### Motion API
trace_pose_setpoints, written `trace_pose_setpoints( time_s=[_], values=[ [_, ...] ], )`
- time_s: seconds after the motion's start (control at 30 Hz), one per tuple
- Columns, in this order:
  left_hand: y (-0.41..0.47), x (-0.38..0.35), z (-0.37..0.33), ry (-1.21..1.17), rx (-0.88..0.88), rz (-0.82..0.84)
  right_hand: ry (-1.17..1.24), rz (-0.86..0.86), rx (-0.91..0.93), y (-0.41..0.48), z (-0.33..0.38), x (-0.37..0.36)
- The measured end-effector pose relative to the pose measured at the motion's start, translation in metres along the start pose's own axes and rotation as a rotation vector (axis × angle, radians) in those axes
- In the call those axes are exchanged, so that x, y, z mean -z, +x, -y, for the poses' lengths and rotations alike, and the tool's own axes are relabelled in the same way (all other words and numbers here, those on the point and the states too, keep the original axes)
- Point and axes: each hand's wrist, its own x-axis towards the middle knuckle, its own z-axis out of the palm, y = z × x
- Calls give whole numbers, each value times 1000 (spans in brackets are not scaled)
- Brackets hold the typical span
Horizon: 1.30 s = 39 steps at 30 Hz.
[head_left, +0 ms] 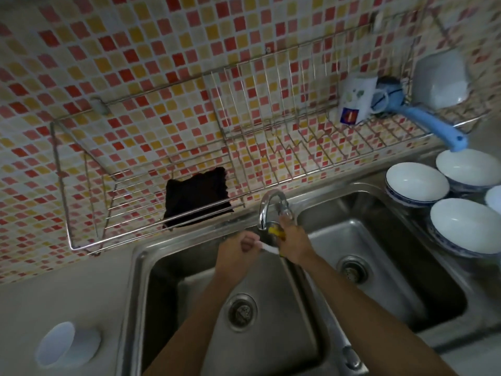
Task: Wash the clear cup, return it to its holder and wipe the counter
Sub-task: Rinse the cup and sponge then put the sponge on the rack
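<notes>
Both hands meet under the curved faucet (267, 206), above the divider of the double sink (273, 299). My left hand (237, 252) is closed around the clear cup (267, 246); only its pale rim and dark inside show between the hands. My right hand (294, 241) presses a yellow sponge (275, 230) against the cup, thumb raised near the faucet's base. A black cloth (196, 198) hangs in the left wire rack (81, 213) on the tiled wall. A round white holder (67, 344) lies on the grey counter (54, 299) at the lower left.
A longer wire dish rack (284, 109) on the wall holds a printed mug (355, 100), a blue-handled brush (433, 119) and a white container (440, 82). Several white bowls (417, 183) stand on the drainboard right of the sink. Each basin has a drain (352, 268).
</notes>
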Motion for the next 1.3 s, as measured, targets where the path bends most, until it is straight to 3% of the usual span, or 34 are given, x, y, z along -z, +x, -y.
trace_pose_setpoints(
  time_s=[0.1,0.27,0.37,0.47,0.67,1.0,1.3],
  values=[
    [7,-7,-6,-45,-29,-24,263,-61,-78,-5,-10,2],
    [8,-19,-8,-104,-44,1,846,-212,-444,-29,-30,8],
    [4,-18,0,-84,-70,-57,1142,-176,-543,-45,-50,7],
    [0,-16,10,-40,-20,-144,1288,-159,-651,-58,-61,13],
    [-4,-24,7,-119,-52,-116,1379,-88,-746,-70,-52,12],
    [-13,-2,17,-94,34,-200,1391,136,-672,-61,-9,-8],
    [-53,26,65,-2,193,-316,1112,278,-448,-48,33,-12]
  ],
)
